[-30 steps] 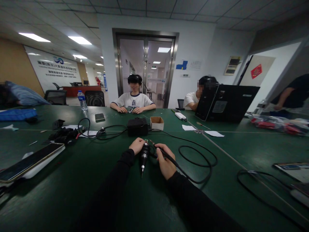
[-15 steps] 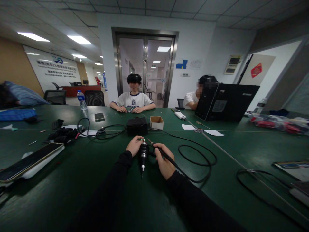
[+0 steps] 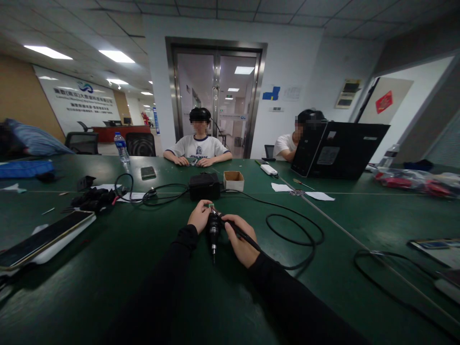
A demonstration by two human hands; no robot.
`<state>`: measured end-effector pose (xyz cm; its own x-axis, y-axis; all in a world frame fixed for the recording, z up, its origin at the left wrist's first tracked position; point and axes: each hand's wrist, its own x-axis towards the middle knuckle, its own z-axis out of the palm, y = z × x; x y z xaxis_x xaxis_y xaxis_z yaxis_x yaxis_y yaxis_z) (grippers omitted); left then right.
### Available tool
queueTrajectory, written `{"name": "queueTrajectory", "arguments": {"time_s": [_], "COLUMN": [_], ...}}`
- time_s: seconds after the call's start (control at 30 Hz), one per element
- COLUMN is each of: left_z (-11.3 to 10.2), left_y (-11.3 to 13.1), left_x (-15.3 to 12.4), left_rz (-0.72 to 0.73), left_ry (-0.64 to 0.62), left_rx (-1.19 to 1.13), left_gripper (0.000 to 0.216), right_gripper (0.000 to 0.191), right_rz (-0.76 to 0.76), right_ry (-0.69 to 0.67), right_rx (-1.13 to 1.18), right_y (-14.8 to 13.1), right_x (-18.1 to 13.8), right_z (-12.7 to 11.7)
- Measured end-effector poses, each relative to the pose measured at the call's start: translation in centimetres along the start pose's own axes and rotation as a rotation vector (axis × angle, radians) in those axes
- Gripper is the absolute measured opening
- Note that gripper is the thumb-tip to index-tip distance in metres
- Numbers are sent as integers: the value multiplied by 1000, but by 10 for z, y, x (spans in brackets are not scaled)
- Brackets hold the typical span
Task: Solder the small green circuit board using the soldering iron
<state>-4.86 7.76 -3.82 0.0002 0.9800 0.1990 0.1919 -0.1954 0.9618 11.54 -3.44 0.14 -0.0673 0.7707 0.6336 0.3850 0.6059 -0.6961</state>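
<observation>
My left hand (image 3: pixel 199 216) is closed, pinching a tiny green circuit board (image 3: pixel 211 205) between thumb and fingers. My right hand (image 3: pixel 243 242) grips a black soldering iron (image 3: pixel 250 239) like a pen, and its thin tip reaches the board; whether it touches is too small to tell. Below the board, between my hands, lies a black screwdriver-like tool (image 3: pixel 214 232) with silver rings and a narrow metal bit pointing toward me. The iron's black cable (image 3: pixel 313 244) loops out on the right and runs back to a black box (image 3: pixel 204 187).
A small open cardboard box (image 3: pixel 234 182) stands beside the black box. Phones, a water bottle (image 3: pixel 121 147), dark cables, white paper and a large black computer case (image 3: pixel 341 149) are spread over the green table (image 3: pixel 223 306). Two people sit across from me.
My right hand has moved slightly left, bringing the iron's tip from beside the circuit board up to it. My left hand stays nearly in place with the board.
</observation>
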Motion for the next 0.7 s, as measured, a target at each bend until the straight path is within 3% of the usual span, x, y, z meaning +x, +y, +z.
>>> {"name": "queueTrajectory", "arguments": {"time_s": [0.7], "left_z": [1], "left_y": [-3], "left_x": [0], "left_rz": [17], "left_ry": [-14], "left_rx": [-33], "left_gripper": [21], "right_gripper": [20], "right_rz": [39], "right_ry": [5], "right_rx": [-40], "right_y": [0], "right_x": [-1], "right_z": [-1]}}
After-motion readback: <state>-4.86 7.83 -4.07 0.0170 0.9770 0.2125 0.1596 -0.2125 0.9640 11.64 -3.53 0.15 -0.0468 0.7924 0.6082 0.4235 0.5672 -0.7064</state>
